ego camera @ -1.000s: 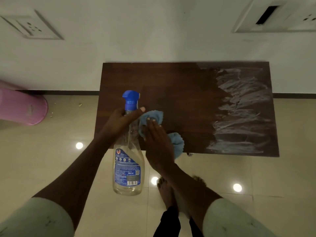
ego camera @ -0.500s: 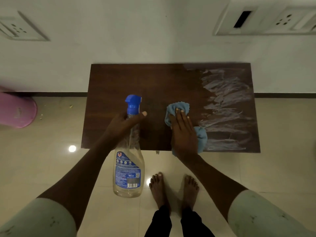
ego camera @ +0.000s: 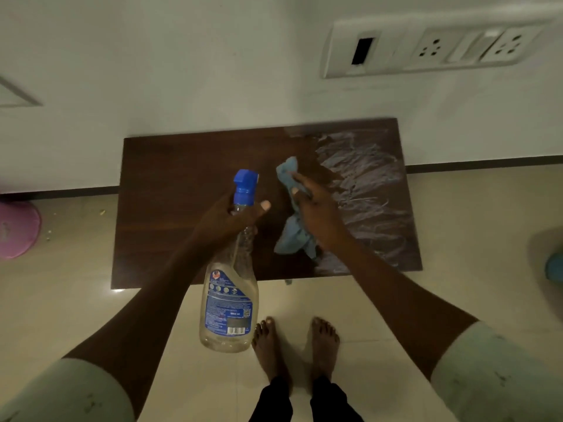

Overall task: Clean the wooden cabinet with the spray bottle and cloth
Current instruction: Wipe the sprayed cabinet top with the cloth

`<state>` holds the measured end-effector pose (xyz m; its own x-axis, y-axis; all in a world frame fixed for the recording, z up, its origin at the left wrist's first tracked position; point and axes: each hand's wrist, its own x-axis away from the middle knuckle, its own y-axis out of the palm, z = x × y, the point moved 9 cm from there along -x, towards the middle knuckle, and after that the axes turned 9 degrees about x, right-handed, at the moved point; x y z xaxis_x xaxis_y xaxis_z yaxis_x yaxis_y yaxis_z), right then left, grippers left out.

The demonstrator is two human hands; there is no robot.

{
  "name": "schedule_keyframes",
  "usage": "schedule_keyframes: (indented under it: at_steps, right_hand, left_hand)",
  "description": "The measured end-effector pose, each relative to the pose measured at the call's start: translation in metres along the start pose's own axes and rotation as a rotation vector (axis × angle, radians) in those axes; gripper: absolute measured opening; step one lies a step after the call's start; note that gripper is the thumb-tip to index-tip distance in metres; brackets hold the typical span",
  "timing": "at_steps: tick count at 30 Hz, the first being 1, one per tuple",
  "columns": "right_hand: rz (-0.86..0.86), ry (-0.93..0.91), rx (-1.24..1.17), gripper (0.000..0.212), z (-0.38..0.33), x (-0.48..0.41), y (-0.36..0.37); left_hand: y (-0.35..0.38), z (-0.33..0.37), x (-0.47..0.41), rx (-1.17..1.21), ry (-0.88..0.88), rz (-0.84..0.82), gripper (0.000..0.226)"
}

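Note:
The dark wooden cabinet top (ego camera: pixel 182 190) stands against the white wall. Its right part carries whitish streaks (ego camera: pixel 368 196) of spray. My left hand (ego camera: pixel 231 217) grips the neck of a clear spray bottle (ego camera: pixel 228 303) with a blue nozzle, held above the cabinet's front edge. My right hand (ego camera: pixel 316 214) holds a blue cloth (ego camera: pixel 292 236) against the wood in the middle of the top, at the left border of the streaks. Part of the cloth sticks out past my fingertips, and the rest bunches under my palm.
A pink bucket (ego camera: pixel 15 229) sits on the tiled floor at the far left. A switch and socket plate (ego camera: pixel 432 47) is on the wall above the cabinet. A blue object (ego camera: pixel 553 266) shows at the right edge. My bare feet (ego camera: pixel 295 342) stand before the cabinet.
My right hand slid the cloth from the left-middle of the top rightwards to the streaks, then turned so the cloth trails to its left. The left hand kept the bottle steady.

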<state>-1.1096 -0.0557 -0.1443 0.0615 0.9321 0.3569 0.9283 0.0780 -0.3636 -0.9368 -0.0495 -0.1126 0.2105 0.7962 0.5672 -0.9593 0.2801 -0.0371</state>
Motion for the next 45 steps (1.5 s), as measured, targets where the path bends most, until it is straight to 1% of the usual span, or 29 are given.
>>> schedule_keyframes:
  at_steps: [2, 4, 6, 7, 8, 9, 10, 11, 13, 14, 15, 17, 20, 24, 25, 26, 28, 30, 31, 33, 35, 36, 38, 40, 41, 42, 43, 44, 45]
  right_hand:
    - [0.044, 0.098, -0.231, 0.039, 0.007, -0.010, -0.056]
    - [0.109, 0.145, -0.409, 0.039, 0.025, -0.016, -0.102]
    - [0.161, 0.197, -0.504, 0.035, 0.039, -0.021, -0.138]
    - [0.158, 0.257, -0.560, 0.033, 0.050, -0.026, -0.147]
    - [0.106, 0.287, -0.637, 0.033, 0.055, -0.031, -0.149]
    - [0.063, 0.325, -0.693, 0.036, 0.054, -0.034, -0.151]
    - [0.063, 0.346, -0.748, 0.040, 0.053, -0.038, -0.155]
    - [0.086, 0.343, -0.796, 0.041, 0.056, -0.042, -0.161]
    - [0.167, 0.307, -0.888, 0.052, 0.057, -0.043, -0.175]
    - [0.173, 0.280, -0.945, 0.052, 0.054, -0.043, -0.180]
    - [0.184, 0.254, -0.986, 0.047, 0.055, -0.045, -0.186]
    - [0.206, 0.266, -0.970, 0.042, 0.057, -0.048, -0.191]
    - [0.181, 0.265, -0.893, 0.047, 0.048, -0.058, -0.190]
    - [0.170, 0.208, -0.854, 0.043, 0.040, -0.074, -0.201]
    - [0.173, 0.203, -0.883, 0.041, 0.041, -0.076, -0.207]
    - [0.176, 0.193, -0.898, 0.038, 0.041, -0.076, -0.216]
    - [0.202, 0.186, -0.932, 0.034, 0.046, -0.073, -0.237]
    - [0.237, 0.197, -0.893, 0.042, 0.058, -0.073, -0.258]
    - [0.244, 0.208, -0.865, 0.046, 0.062, -0.074, -0.265]
    - [0.275, 0.233, -0.846, 0.047, 0.067, -0.079, -0.273]
    - [0.271, 0.207, -0.892, 0.055, 0.062, -0.085, -0.269]
    - [0.278, 0.209, -0.879, 0.054, 0.062, -0.087, -0.267]
    - [0.283, 0.220, -0.841, 0.043, 0.059, -0.088, -0.258]
    - [0.284, 0.213, -0.818, 0.033, 0.059, -0.088, -0.252]
    - [0.252, 0.202, -0.837, 0.038, 0.060, -0.088, -0.249]
    - [0.218, 0.204, -0.830, 0.043, 0.062, -0.088, -0.247]
    - [0.205, 0.209, -0.843, 0.043, 0.064, -0.086, -0.246]
    - [0.207, 0.214, -0.848, 0.036, 0.064, -0.085, -0.246]
    - [0.207, 0.217, -0.855, 0.030, 0.064, -0.084, -0.246]
  left_hand:
    - [0.027, 0.007, -0.008, -0.016, -0.010, -0.018, 0.051]
    - [0.049, 0.016, -0.014, -0.020, 0.020, -0.032, 0.045]
    - [0.071, 0.026, -0.023, -0.010, 0.041, -0.055, 0.051]
    - [0.081, 0.033, -0.026, -0.005, 0.053, -0.073, 0.052]
    - [0.092, 0.039, -0.031, -0.006, 0.062, -0.095, 0.050]
    - [0.101, 0.042, -0.035, 0.001, 0.061, -0.116, 0.047]
    - [0.107, 0.044, -0.039, 0.015, 0.054, -0.130, 0.044]
    - [0.111, 0.045, -0.044, 0.022, 0.044, -0.134, 0.042]
    - [0.114, 0.048, -0.052, 0.005, 0.039, -0.115, 0.034]
    - [0.114, 0.050, -0.055, 0.004, 0.039, -0.110, 0.032]
    - [0.114, 0.051, -0.059, 0.009, 0.043, -0.110, 0.033]
    - [0.115, 0.056, -0.066, 0.000, 0.048, -0.105, 0.038]
    - [0.120, 0.063, -0.075, -0.029, 0.050, -0.108, 0.041]
    - [0.121, 0.073, -0.088, -0.080, 0.074, -0.064, 0.051]
    - [0.122, 0.075, -0.090, -0.095, 0.075, -0.055, 0.053]
    - [0.124, 0.076, -0.091, -0.100, 0.072, -0.053, 0.051]
    - [0.129, 0.080, -0.094, -0.081, 0.071, -0.062, 0.039]
    - [0.134, 0.084, -0.095, -0.088, 0.067, -0.062, 0.032]
    - [0.135, 0.084, -0.096, -0.114, 0.064, -0.059, 0.032]
    - [0.139, 0.082, -0.094, -0.136, 0.045, -0.076, 0.031]
    - [0.145, 0.073, -0.089, -0.079, -0.011, -0.135, 0.033]
    - [0.150, 0.068, -0.085, -0.048, -0.048, -0.167, 0.033]
    - [0.157, 0.058, -0.075, -0.067, -0.118, -0.212, 0.035]
    - [0.156, 0.049, -0.071, -0.137, -0.164, -0.222, 0.042]
    - [0.156, 0.049, -0.068, -0.199, -0.146, -0.231, 0.045]
    - [0.156, 0.049, -0.067, -0.311, -0.091, -0.245, 0.044]
    - [0.155, 0.052, -0.064, -0.484, -0.027, -0.240, 0.040]
    - [0.152, 0.057, -0.061, -0.673, 0.046, -0.219, 0.037]
    - [0.151, 0.061, -0.055, -0.756, 0.069, -0.210, 0.038]
